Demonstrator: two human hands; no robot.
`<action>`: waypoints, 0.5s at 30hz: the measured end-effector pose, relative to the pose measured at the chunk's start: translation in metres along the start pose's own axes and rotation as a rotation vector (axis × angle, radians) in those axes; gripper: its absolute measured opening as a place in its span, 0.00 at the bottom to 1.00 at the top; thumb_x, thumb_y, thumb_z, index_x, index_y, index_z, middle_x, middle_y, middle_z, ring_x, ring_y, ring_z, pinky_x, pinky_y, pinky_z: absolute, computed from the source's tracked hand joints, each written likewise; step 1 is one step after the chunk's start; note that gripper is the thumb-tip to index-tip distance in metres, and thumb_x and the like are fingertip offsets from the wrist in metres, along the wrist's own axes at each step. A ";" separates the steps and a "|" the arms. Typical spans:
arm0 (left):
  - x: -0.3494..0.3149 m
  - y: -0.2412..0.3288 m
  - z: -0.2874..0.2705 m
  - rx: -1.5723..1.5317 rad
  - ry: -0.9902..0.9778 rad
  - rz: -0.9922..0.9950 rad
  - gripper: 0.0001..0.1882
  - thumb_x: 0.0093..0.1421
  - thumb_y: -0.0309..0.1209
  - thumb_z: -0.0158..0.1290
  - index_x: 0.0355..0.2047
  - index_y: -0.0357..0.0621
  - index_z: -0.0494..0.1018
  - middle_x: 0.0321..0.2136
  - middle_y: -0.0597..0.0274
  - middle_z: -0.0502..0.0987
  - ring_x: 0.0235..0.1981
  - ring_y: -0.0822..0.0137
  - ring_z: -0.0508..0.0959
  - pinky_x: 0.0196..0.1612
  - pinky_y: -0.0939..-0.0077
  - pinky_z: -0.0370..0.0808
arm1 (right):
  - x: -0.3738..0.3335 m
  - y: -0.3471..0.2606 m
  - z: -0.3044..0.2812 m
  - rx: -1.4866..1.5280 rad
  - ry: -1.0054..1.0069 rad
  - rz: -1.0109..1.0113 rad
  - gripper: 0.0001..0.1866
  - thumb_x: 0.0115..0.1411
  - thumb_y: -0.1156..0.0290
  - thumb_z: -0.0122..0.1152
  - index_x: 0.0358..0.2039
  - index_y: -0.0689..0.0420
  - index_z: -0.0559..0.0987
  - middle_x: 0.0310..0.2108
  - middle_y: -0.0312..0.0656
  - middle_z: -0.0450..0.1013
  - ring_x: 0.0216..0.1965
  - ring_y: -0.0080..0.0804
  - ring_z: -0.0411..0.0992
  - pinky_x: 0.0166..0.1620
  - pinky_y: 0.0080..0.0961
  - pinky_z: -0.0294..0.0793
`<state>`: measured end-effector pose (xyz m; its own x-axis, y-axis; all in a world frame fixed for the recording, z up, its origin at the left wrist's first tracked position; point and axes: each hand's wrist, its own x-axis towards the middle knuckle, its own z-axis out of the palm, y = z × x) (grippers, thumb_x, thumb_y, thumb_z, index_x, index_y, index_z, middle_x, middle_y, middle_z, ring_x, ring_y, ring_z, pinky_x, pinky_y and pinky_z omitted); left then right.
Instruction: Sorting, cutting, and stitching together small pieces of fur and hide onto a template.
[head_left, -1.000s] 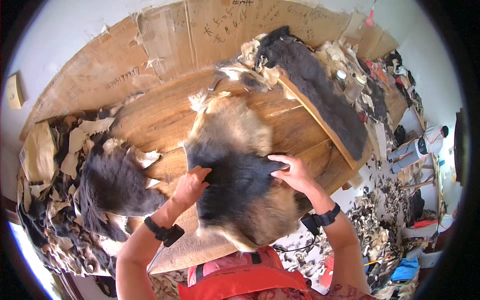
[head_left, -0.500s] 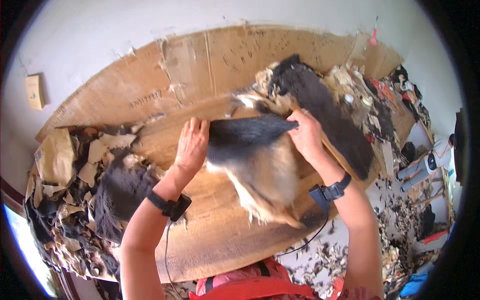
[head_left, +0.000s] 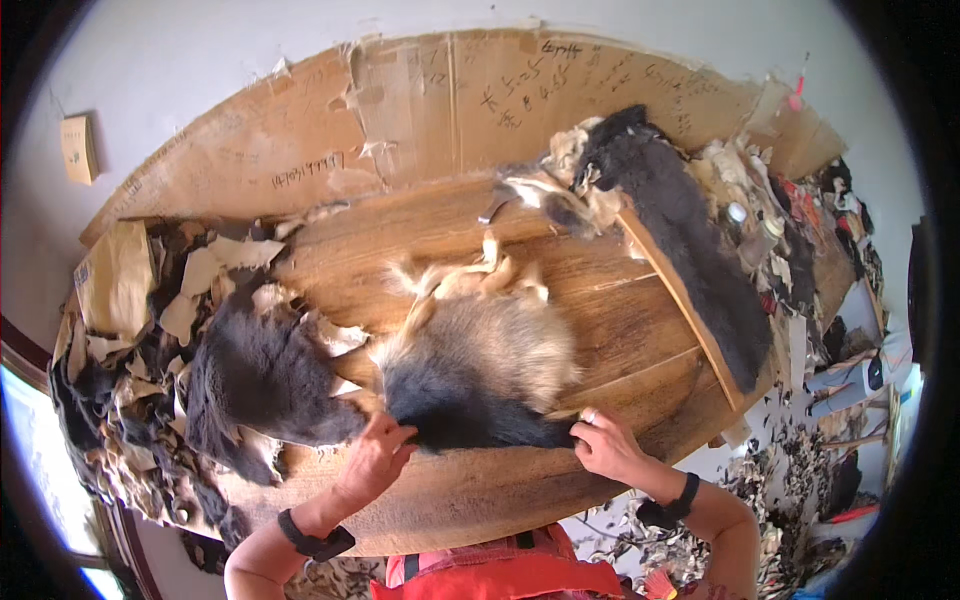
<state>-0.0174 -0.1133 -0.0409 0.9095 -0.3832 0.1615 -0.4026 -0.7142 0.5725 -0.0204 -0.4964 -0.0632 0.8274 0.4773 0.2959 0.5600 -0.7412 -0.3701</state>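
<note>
A fur pelt, black at its near end and tan-grey farther back, lies fur side up on the wooden table. Ragged pale leather strips stick out from its far end. My left hand pinches the near left corner of the black edge. At the near right corner, my right hand has its fingers closed on the same edge. Between both hands the black edge is stretched out sideways. Close to my left hand lies a dark brown fur piece.
Fur and leather scraps are heaped at the left, by a brown paper bag. A long dark fur strip lies on a wooden board at the right. Cardboard lines the wall. Scraps litter the floor.
Both hands have come down and nearer to me with the pelt. Raised and blurred before, it now lies spread on the table, its black end turned toward me.
</note>
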 end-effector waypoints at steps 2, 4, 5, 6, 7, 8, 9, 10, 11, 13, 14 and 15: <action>0.017 0.010 -0.005 -0.047 0.078 -0.139 0.11 0.54 0.24 0.59 0.39 0.40 0.78 0.35 0.51 0.71 0.33 0.48 0.76 0.37 0.61 0.75 | 0.018 -0.001 -0.011 0.070 -0.033 0.065 0.08 0.51 0.78 0.60 0.33 0.58 0.79 0.31 0.45 0.71 0.31 0.43 0.73 0.34 0.36 0.75; 0.045 0.008 0.007 -0.059 0.090 -0.121 0.10 0.54 0.25 0.59 0.38 0.40 0.77 0.35 0.51 0.72 0.34 0.48 0.77 0.37 0.60 0.75 | 0.053 0.005 -0.015 0.127 -0.058 0.131 0.08 0.52 0.77 0.61 0.35 0.58 0.78 0.32 0.47 0.71 0.32 0.44 0.73 0.35 0.35 0.75; 0.062 0.008 0.017 -0.072 0.109 -0.090 0.10 0.55 0.26 0.59 0.37 0.40 0.76 0.35 0.51 0.72 0.34 0.48 0.77 0.37 0.59 0.75 | 0.074 0.009 -0.012 0.206 -0.071 0.186 0.08 0.53 0.75 0.63 0.35 0.58 0.77 0.31 0.46 0.71 0.32 0.43 0.73 0.36 0.35 0.75; 0.081 0.011 0.028 -0.076 0.110 -0.091 0.10 0.55 0.26 0.59 0.37 0.40 0.76 0.35 0.51 0.72 0.34 0.48 0.77 0.37 0.59 0.75 | 0.089 0.010 -0.007 0.284 -0.082 0.240 0.10 0.53 0.72 0.66 0.35 0.58 0.76 0.30 0.44 0.71 0.32 0.43 0.73 0.37 0.35 0.75; 0.100 0.012 0.038 -0.043 0.157 -0.118 0.09 0.56 0.27 0.58 0.37 0.40 0.75 0.34 0.50 0.73 0.33 0.46 0.77 0.36 0.58 0.75 | 0.098 0.013 0.006 0.284 -0.084 0.235 0.10 0.53 0.72 0.66 0.35 0.58 0.76 0.30 0.44 0.71 0.32 0.43 0.73 0.37 0.35 0.75; 0.120 0.013 0.050 -0.021 0.199 -0.128 0.08 0.57 0.27 0.57 0.37 0.40 0.74 0.34 0.49 0.73 0.32 0.43 0.76 0.35 0.57 0.74 | 0.103 0.021 0.018 0.239 -0.169 0.116 0.11 0.54 0.72 0.65 0.37 0.58 0.75 0.31 0.44 0.71 0.32 0.43 0.73 0.38 0.36 0.75; 0.138 0.009 0.063 -0.032 0.196 -0.115 0.08 0.57 0.27 0.57 0.37 0.40 0.74 0.34 0.49 0.73 0.32 0.43 0.76 0.35 0.57 0.74 | 0.107 0.026 0.026 0.193 -0.255 -0.002 0.12 0.55 0.71 0.65 0.39 0.57 0.74 0.32 0.44 0.71 0.32 0.43 0.74 0.39 0.37 0.76; 0.152 0.007 0.071 0.024 0.231 -0.122 0.08 0.57 0.27 0.57 0.36 0.40 0.72 0.33 0.49 0.73 0.33 0.44 0.76 0.35 0.56 0.74 | 0.114 0.024 0.028 0.194 -0.204 -0.097 0.08 0.56 0.73 0.63 0.35 0.57 0.73 0.33 0.44 0.71 0.31 0.42 0.74 0.38 0.37 0.77; 0.160 0.005 0.077 0.080 0.266 -0.131 0.09 0.56 0.26 0.56 0.35 0.40 0.69 0.32 0.48 0.72 0.34 0.44 0.76 0.35 0.56 0.74 | 0.116 0.020 0.025 0.186 -0.232 -0.102 0.07 0.56 0.74 0.63 0.34 0.57 0.73 0.33 0.44 0.71 0.31 0.42 0.74 0.36 0.35 0.77; 0.164 -0.004 0.078 0.001 0.222 -0.141 0.08 0.56 0.25 0.56 0.35 0.40 0.69 0.32 0.48 0.72 0.34 0.44 0.75 0.36 0.56 0.74 | 0.115 0.010 0.011 0.179 -0.190 -0.177 0.06 0.56 0.74 0.62 0.32 0.57 0.73 0.32 0.44 0.70 0.31 0.41 0.74 0.31 0.30 0.78; 0.167 -0.005 0.078 -0.081 0.168 -0.144 0.08 0.56 0.24 0.56 0.34 0.40 0.69 0.32 0.48 0.72 0.35 0.44 0.75 0.36 0.55 0.73 | 0.111 0.005 0.006 0.156 -0.204 -0.158 0.06 0.56 0.72 0.62 0.31 0.56 0.73 0.32 0.43 0.70 0.30 0.37 0.74 0.31 0.29 0.78; 0.165 0.009 0.070 -0.085 0.203 -0.076 0.06 0.56 0.22 0.55 0.32 0.40 0.68 0.32 0.48 0.71 0.35 0.44 0.74 0.37 0.56 0.73 | 0.105 0.000 -0.004 0.158 -0.158 -0.213 0.06 0.56 0.72 0.62 0.31 0.55 0.73 0.32 0.42 0.70 0.30 0.36 0.74 0.30 0.28 0.78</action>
<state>0.1215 -0.2240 -0.0658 0.9426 -0.1981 0.2687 -0.3296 -0.6811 0.6538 0.0667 -0.4483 -0.0288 0.6805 0.6904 0.2456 0.7106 -0.5401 -0.4509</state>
